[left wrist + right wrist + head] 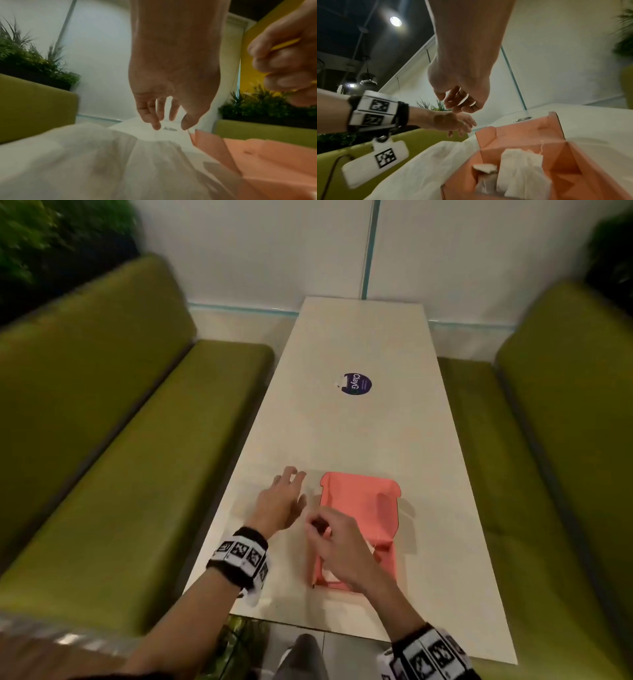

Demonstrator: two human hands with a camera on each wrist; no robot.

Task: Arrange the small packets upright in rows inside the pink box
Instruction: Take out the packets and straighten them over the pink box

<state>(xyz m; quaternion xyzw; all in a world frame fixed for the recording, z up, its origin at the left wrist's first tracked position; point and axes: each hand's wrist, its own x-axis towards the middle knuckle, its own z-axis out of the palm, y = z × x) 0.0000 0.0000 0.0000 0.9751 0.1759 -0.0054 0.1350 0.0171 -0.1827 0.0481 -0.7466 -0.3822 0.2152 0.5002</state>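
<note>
The pink box (387, 563) (257, 155) (522, 134) lies on the white table (359, 433) with its lid folded back. White tea-bag-like packets (520, 171) stand in its near end, and a smaller one (485, 167) lies beside them. My right hand (332, 535) (457, 102) (283, 65) hovers over the box's left edge, its fingers loosely curled with nothing visible in them. My left hand (284, 498) (169, 127) (453, 123) reaches out left of the box with straight fingers, above a crinkled translucent white wrapper (102, 162) (433, 159).
A round dark sticker (356, 384) lies mid-table beyond the box. Green benches (120, 440) (548, 440) flank the narrow table, and a white wall closes its far end. The table's near edge runs just below my wrists.
</note>
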